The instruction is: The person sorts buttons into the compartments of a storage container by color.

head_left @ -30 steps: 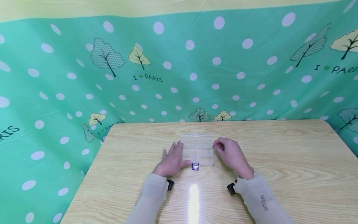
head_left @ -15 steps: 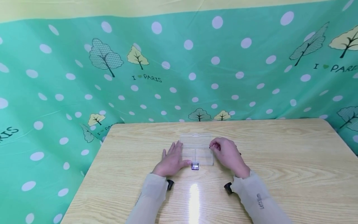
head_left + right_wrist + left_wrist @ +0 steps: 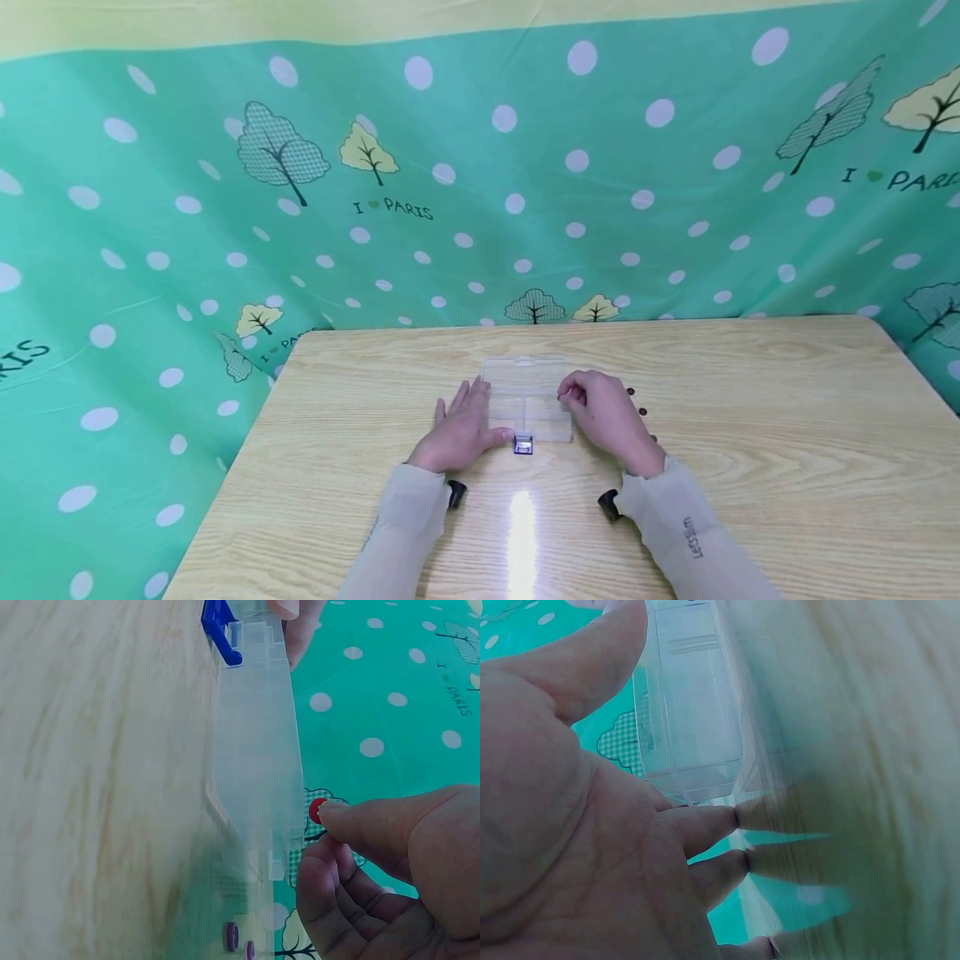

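Observation:
A clear plastic compartment box (image 3: 549,428) lies on the table, its blue latch (image 3: 220,634) jutting out at the front. Along the box's left side rests my left hand (image 3: 459,429), fingers straight and spread, thumb reaching to the front edge beside the latch. My right hand (image 3: 606,410) is above the box's right part. Between thumb and forefinger it pinches a small round red button (image 3: 316,811), seen edge-on in the right wrist view and mostly covered by the thumb. Whether the box's lid is raised, I cannot tell.
Several small dark round pieces (image 3: 642,412) lie on the wooden table (image 3: 787,467) right of my right hand; in the right wrist view, purple button-like discs (image 3: 232,937) appear near the box. A green dotted cloth (image 3: 465,167) hangs behind the table.
My right hand has moved a little left, from the box's right edge to over it, still pinching the button. Dark round pieces have come into sight behind it. My left hand stays put.

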`<state>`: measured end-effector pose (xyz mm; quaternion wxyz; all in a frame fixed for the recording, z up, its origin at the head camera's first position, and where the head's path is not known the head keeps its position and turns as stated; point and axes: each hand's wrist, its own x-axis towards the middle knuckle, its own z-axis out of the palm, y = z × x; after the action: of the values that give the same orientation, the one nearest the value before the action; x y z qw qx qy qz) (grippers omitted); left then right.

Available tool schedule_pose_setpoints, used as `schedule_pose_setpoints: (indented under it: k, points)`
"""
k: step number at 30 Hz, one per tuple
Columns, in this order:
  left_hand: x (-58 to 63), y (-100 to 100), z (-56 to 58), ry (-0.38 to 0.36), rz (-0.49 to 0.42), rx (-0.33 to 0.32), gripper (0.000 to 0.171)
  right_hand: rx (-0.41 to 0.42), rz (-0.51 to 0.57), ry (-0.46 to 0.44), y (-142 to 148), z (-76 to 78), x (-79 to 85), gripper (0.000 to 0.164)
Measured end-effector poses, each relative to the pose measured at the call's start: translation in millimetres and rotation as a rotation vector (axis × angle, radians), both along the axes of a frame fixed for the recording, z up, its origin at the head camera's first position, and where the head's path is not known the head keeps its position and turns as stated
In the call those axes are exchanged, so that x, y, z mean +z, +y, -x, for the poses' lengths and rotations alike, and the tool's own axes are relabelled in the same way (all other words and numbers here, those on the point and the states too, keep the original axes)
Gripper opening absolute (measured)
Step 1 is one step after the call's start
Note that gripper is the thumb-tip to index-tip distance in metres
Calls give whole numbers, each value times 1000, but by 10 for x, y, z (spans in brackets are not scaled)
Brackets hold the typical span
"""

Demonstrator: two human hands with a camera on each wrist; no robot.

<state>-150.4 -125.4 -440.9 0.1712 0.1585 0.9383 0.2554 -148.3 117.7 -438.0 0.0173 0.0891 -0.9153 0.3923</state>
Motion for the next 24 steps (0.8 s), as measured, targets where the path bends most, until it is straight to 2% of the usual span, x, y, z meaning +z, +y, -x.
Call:
schedule_pose_setpoints:
  k: [24]
  points:
    - [6, -4, -5, -3, 3, -6, 89, -20, -67, -29, 2, 12, -20, 4]
